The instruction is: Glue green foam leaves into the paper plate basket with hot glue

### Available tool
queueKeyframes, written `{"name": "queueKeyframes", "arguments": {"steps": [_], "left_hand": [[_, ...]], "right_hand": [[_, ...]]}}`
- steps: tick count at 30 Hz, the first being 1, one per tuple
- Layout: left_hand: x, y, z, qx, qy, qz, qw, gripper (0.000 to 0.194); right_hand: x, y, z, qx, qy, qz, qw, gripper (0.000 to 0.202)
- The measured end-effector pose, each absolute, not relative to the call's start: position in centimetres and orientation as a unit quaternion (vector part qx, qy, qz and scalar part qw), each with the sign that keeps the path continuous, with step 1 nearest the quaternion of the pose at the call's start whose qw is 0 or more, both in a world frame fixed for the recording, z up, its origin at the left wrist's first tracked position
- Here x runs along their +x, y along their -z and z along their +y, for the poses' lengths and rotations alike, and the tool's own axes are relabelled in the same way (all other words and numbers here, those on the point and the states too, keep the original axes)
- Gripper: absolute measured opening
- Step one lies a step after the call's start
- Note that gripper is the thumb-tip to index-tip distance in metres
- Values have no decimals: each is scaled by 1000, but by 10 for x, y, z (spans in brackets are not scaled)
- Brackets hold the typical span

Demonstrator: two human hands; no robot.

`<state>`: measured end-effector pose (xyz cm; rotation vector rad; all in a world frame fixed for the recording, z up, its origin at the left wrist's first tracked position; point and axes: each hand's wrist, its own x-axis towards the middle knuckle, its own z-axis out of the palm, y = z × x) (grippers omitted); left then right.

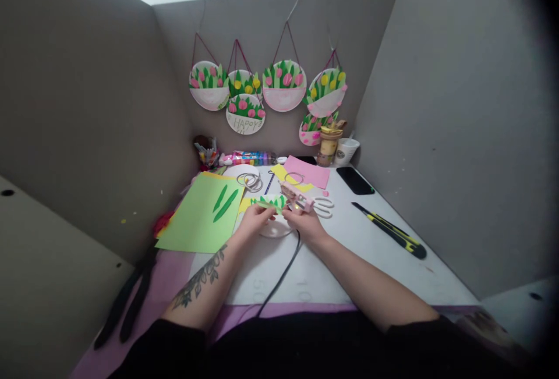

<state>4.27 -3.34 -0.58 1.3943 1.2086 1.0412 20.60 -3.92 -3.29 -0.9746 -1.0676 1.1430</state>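
Observation:
My left hand (257, 218) pinches a light green paper leaf (271, 206) over a white paper plate (276, 230). Dark green leaves show along the plate's upper part. My right hand (302, 220) is wrapped round a pink glue gun (297, 197), its nozzle pointing up and left. A black cord (286, 269) runs from the gun toward my body. Two dark green paper leaves (226, 205) lie on light green sheets (196, 216) at the left.
White scissors (324, 207) lie just right of the glue gun. Farther right are a yellow-black cutter (393, 232) and a phone (355, 180). Behind are pink paper (311, 172), coiled wire (250, 181) and cups (346, 152). Several decorated plates (285, 95) hang on the back panel.

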Motion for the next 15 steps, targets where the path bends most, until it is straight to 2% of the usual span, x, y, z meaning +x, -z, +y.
{"name": "queueKeyframes", "arguments": {"steps": [4, 8, 12, 15], "left_hand": [[45, 8, -34, 532, -473, 493, 500, 23], [37, 9, -26, 412, -547, 422, 594, 29], [29, 6, -20, 327, -555, 296, 706, 28], [27, 4, -19, 300, -528, 230, 760, 22]], "right_hand": [[204, 32, -39, -424, -468, -480, 609, 23], [207, 26, -43, -419, -503, -453, 605, 30], [213, 20, -52, -384, -556, -492, 549, 38], [215, 14, -59, -346, -516, -601, 502, 36]]}}
